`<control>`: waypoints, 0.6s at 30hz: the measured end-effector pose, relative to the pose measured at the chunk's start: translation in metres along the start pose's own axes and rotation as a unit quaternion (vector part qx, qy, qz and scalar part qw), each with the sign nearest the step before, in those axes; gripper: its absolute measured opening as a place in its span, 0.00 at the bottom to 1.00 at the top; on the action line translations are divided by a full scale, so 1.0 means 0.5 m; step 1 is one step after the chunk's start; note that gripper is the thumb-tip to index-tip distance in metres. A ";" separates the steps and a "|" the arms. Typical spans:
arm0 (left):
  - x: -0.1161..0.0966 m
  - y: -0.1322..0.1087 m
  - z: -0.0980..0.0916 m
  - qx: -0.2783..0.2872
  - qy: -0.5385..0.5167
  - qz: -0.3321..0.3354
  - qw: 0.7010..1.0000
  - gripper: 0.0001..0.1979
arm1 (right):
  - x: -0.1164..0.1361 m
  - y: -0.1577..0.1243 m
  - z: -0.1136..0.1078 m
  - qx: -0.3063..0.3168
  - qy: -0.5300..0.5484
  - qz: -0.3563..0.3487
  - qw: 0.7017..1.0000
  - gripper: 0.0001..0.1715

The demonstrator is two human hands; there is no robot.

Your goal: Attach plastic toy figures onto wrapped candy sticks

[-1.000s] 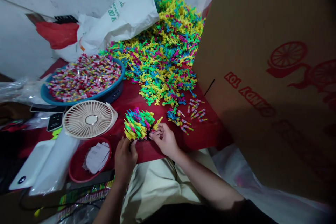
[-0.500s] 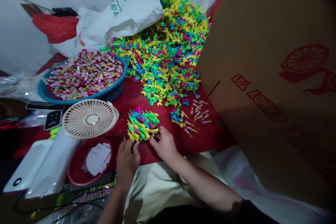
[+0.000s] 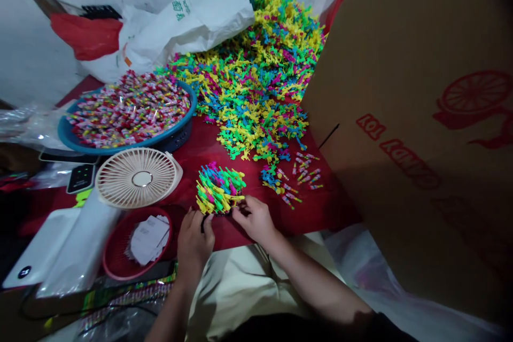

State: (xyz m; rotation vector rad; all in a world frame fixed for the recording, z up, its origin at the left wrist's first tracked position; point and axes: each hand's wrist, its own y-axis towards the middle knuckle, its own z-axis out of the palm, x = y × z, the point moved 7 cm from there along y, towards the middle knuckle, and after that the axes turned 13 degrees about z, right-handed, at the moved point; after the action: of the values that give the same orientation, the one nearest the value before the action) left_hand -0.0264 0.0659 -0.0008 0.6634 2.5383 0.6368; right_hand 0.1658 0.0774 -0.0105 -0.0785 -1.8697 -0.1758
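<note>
A bundle of small plastic figures (image 3: pixel 220 188) in yellow, green, blue and pink stands on the red table in front of me, packed side by side. My left hand (image 3: pixel 195 236) is at its near left edge, thumb and fingers curled in; what they grip, if anything, is hidden. My right hand (image 3: pixel 256 219) pinches the end of a yellow plastic figure (image 3: pixel 237 199) at the bundle's right side. Beyond lies a large heap of loose figures (image 3: pixel 260 80). A few blue and yellow figures (image 3: pixel 270 177) and several wrapped candy tubes (image 3: pixel 306 168) lie to the right.
At left are a blue basin (image 3: pixel 191 112) of wrapped candy tubes, a cream fan (image 3: pixel 140 177), a red basket (image 3: pixel 108 254) holding paper slips, and plastic sleeves (image 3: pixel 80 246). A white sack (image 3: pixel 208 5) lies behind. A tall cardboard box (image 3: pixel 401 91) walls off the right.
My right hand has shifted slightly at the bundle's right edge, where a yellow figure now sticks out towards its fingertips. My left hand stays in place. The whole view has shifted slightly.
</note>
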 end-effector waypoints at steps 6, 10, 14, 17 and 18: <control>0.000 0.001 0.001 -0.004 -0.001 -0.002 1.000 0.07 | 0.010 -0.002 0.000 -0.008 -0.057 -0.048 0.997 0.05; 0.001 0.000 0.001 -0.013 -0.015 0.001 1.000 0.05 | 0.010 -0.006 -0.002 -0.012 -0.058 -0.068 0.996 0.06; 0.001 0.000 0.002 -0.002 -0.011 0.000 1.000 0.04 | 0.003 -0.010 0.000 -0.018 -0.076 -0.055 0.995 0.06; -0.001 0.000 0.001 0.001 -0.013 -0.004 1.000 0.04 | 0.007 -0.011 -0.002 -0.029 -0.077 -0.057 0.995 0.07; -0.001 0.001 0.000 0.000 -0.014 -0.006 1.000 0.05 | 0.008 -0.011 -0.002 -0.029 -0.072 -0.056 0.995 0.06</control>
State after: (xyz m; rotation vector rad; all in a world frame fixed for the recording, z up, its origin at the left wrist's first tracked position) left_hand -0.0258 0.0659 -0.0007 0.6516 2.5159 0.6184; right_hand 0.1648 0.0718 -0.0070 -0.0283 -2.0150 -0.3091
